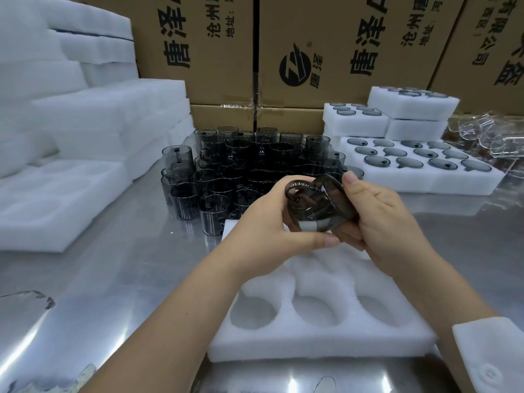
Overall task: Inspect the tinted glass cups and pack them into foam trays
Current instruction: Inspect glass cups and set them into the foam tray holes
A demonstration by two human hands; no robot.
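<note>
A dark tinted glass cup (319,204) with a handle is held tilted on its side above the table, gripped between my left hand (263,222) and my right hand (388,222). My left fingers curl round its handle side; my right thumb and fingers wrap its base side. Below my hands lies a white foam tray (320,340) with round pockets that hold nothing. Behind, several tinted glass cups (241,171) stand packed together, some stacked. At the right a foam tray (419,182) holds several cups in its pockets.
Stacks of white foam (85,114) rise at the left and a foam tray (51,211) lies before them. More filled foam trays (397,112) stand at back right beside clear glassware (487,134). Cardboard boxes (326,52) close the back. A foam piece (493,358) sits at lower right.
</note>
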